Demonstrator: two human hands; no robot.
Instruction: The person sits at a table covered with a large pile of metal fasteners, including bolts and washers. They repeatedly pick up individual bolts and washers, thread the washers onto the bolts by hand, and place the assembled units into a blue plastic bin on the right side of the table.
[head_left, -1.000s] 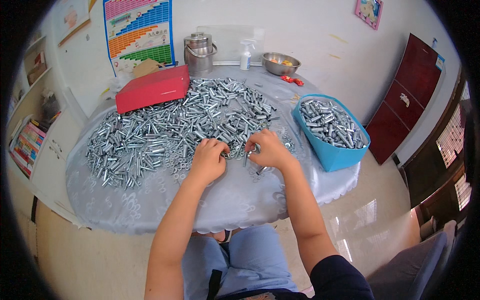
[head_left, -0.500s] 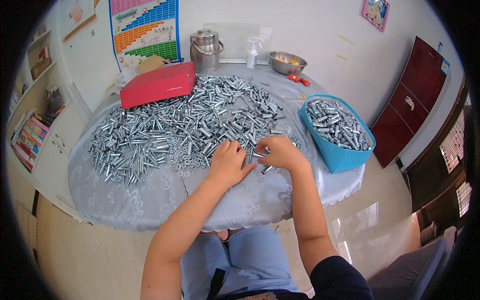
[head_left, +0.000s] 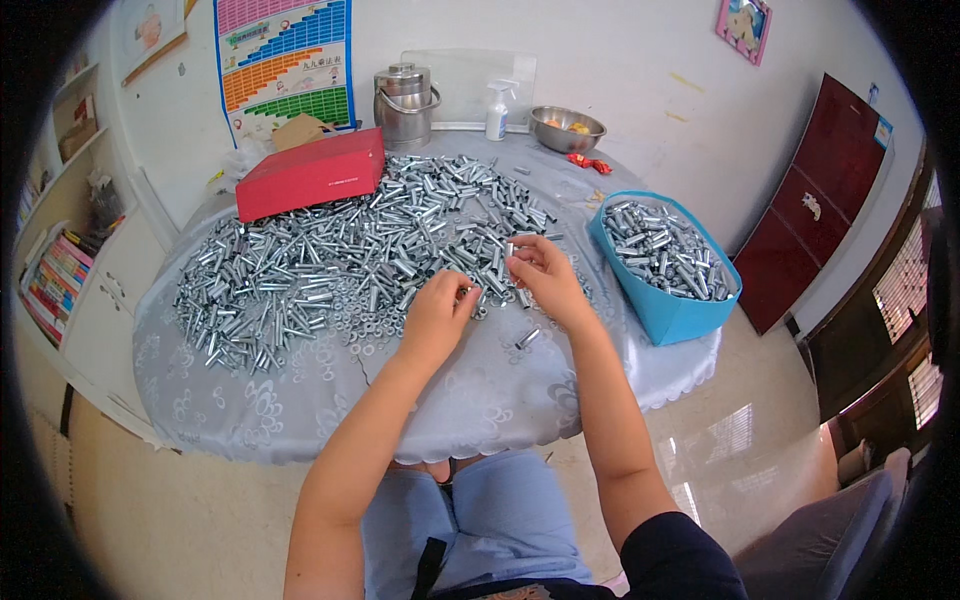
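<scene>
Bolts [head_left: 330, 270], zinc-bright and sleeved, cover most of the round counter [head_left: 300, 400] in a loose silver heap, and I have both hands at its near edge. My left hand [head_left: 437, 318] pinches a small piece at the fingertips; my right hand [head_left: 545, 280] is curled round another just beside it, though what sits in that grip is too small to tell. One stray bolt [head_left: 527, 338] lies apart on the pale patterned cloth. These pieces look stiff, smooth and dense for their size, likely to roll and slip, so I would take each across the middle of the shank. A blue bin [head_left: 665, 300] at my right holds more of them. At the far left rests a flat red box [head_left: 310, 175], a small brown carton [head_left: 300, 130] behind it. On the wall hangs a chart [head_left: 285, 65] banded pink, blue, orange and green, with a small pink-framed picture [head_left: 745, 20] farther right.
</scene>
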